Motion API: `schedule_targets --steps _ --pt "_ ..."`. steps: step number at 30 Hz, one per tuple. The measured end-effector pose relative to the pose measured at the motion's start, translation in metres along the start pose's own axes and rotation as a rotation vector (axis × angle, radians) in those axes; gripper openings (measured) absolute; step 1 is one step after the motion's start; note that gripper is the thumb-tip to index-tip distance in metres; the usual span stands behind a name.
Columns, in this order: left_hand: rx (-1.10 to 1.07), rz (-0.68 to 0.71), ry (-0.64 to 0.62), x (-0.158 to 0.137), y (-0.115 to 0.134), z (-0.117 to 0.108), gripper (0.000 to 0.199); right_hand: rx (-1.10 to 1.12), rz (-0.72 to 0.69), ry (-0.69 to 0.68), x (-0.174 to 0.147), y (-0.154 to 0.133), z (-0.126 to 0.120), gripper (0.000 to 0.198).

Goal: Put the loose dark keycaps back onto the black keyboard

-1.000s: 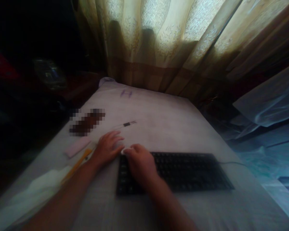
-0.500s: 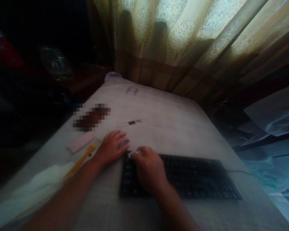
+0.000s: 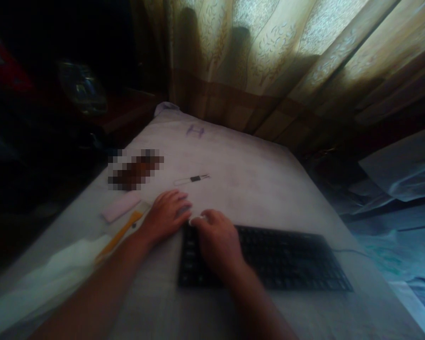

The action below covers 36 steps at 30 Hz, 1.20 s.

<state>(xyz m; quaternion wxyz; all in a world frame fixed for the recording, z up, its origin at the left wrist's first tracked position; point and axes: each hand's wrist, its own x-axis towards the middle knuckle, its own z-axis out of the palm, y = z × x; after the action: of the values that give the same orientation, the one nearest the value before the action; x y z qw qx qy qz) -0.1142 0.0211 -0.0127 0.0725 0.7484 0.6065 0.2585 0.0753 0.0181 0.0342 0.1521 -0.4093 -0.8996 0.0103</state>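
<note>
A black keyboard point(image 3: 286, 257) lies on the cloth-covered table, its cable leaving on the right. Over its left end is my right hand point(image 3: 219, 238), fingers curled round a small white wad point(image 3: 195, 220), perhaps cloth or tissue, mostly hidden. That wad meets the keyboard's upper left corner. My left hand point(image 3: 168, 212) rests palm down just left of that corner, fingers stretched out with nothing seen in them. Close to the left wrist lie a tool with an orange handle point(image 3: 122, 231) and a pink flat block point(image 3: 121, 206).
Beyond the hands lies a thin tweezer-like metal tool point(image 3: 195, 179) with a dark middle. A pixelated brown item point(image 3: 134, 171) sits at the left edge. White crumpled cloth point(image 3: 63, 264) spreads at front left. Patterned curtains point(image 3: 269, 52) hang behind the table point(image 3: 255, 165).
My right hand and the white wad have shifted very slightly up along the keyboard's left end. The left hand stays nearly in place. The camera view has moved a little.
</note>
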Motion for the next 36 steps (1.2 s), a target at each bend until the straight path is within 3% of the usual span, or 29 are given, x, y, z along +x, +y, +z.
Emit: schedule_targets --steps 8,16,36 --pt "-0.006 0.014 -0.001 -0.001 -0.003 0.001 0.025 -0.048 -0.077 -0.023 0.014 -0.007 -0.001 0.019" --pt "-0.009 -0.003 0.005 -0.001 -0.004 0.004 0.026 -0.066 -0.178 -0.028 0.005 -0.008 -0.004 0.017" --pt "-0.005 0.0 0.011 0.0 -0.002 0.002 0.027 0.011 -0.158 -0.042 -0.015 -0.01 -0.011 0.016"
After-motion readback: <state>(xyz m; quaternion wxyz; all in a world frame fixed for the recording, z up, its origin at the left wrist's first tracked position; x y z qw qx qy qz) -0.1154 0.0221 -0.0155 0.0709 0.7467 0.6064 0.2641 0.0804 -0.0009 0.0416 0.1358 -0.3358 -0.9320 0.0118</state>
